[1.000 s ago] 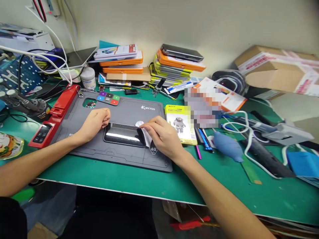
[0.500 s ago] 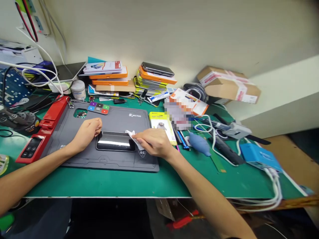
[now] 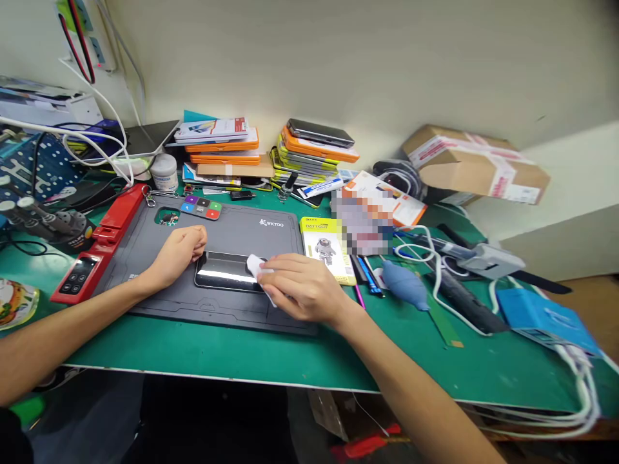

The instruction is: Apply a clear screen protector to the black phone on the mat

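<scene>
A phone (image 3: 225, 271) lies dark and glossy, screen up, on the grey work mat (image 3: 242, 240). My right hand (image 3: 302, 283) pinches a white wipe (image 3: 255, 265) against the phone's right end; the fingers cover part of it. At the phone's upper left corner rests my left hand (image 3: 181, 254), curled into a fist. Its fingertips are turned under, so I cannot see whether anything is in them.
Left of the mat stand a red device (image 3: 77, 279) with buttons and a cup of tools (image 3: 68, 232). To the right lie a yellow battery package (image 3: 326, 251), a blue air blower (image 3: 405, 285) and a blue charger (image 3: 546, 319). Stacked boxes (image 3: 222, 145) line the wall.
My right hand has shifted slightly with the wipe over the phone's right end. My left hand keeps its place by the phone. The whole view has swung a little, moving everything rightward.
</scene>
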{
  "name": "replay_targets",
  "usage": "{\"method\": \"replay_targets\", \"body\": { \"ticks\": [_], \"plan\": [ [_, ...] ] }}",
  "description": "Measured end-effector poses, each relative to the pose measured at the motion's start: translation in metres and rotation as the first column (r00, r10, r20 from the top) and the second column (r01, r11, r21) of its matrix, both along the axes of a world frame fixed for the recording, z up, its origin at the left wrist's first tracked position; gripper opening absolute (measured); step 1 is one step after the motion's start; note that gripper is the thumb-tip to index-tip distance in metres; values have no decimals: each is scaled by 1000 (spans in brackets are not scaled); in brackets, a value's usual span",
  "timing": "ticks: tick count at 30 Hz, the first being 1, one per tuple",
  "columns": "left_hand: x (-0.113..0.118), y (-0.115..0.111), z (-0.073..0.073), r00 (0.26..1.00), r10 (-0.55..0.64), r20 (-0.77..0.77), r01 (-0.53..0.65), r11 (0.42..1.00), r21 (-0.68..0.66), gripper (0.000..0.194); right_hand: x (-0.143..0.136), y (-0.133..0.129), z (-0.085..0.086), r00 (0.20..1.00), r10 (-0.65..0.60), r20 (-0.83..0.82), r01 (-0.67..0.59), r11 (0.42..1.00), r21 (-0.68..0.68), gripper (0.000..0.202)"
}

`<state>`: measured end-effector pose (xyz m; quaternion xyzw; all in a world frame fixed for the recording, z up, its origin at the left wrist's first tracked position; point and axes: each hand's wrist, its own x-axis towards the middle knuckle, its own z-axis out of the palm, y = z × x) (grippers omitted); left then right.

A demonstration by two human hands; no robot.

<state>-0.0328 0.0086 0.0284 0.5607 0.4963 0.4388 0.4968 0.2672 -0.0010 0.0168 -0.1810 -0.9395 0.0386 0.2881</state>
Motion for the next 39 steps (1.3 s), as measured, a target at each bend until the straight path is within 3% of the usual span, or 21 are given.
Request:
{"method": "replay_targets", "body": {
  "ticks": [4, 8, 13, 18, 22, 25, 28, 30, 32, 34, 36, 39],
  "plan": [
    [-3, 0, -1, 1000, -5, -23, 5, 1000, -11, 31, 1, 13, -5, 980, -177, 94, 179, 984, -14, 34],
    [-5, 2, -2, 999, -5, -34, 5, 1000, -10, 31, 2, 23, -11, 965, -181, 190, 196, 979, -60, 47],
    [-8, 5, -3, 999, -12, -43, 12, 1000, 9, 31, 10, 39, -21, 930, -269, 252, 310, 940, -141, 55],
    [-7, 7, -2, 996, -13, -89, 19, 998, 57, 28, 26, 50, -5, 920, -328, 216, 350, 934, -70, 64],
    [-3, 3, 2, 981, -2, -194, 31, 989, 146, 28, 29, 24, 25, 919, -382, 100, 376, 924, 75, 59],
    [0, -5, 5, 950, 18, -313, 67, 963, 260, 28, 25, -38, 29, 911, -401, -96, 413, 890, 192, 48],
    [0, -14, 5, 887, 18, -462, 163, 923, 348, 27, 24, -128, 0, 934, -275, -230, 325, 919, 222, 41],
    [0, -17, 3, 839, 15, -544, 227, 899, 374, 26, 26, -186, -35, 952, -214, -218, 257, 947, 194, 49],
    [1, -17, 1, 803, 32, -595, 259, 880, 398, 26, 29, -232, -75, 949, -228, -216, 247, 967, 65, 53],
    [3, -16, 1, 780, 65, -622, 268, 864, 426, 27, 33, -260, -112, 904, -342, -258, 323, 940, -114, 47],
    [5, -17, 7, 762, 103, -640, 270, 847, 457, 26, 34, -273, -141, 814, -516, -267, 472, 855, -213, 45],
    [7, -37, 28, 730, 151, -667, 299, 807, 510, 23, 34, -274, -159, 762, -616, -199, 573, 785, -237, 42]
  ]
}}
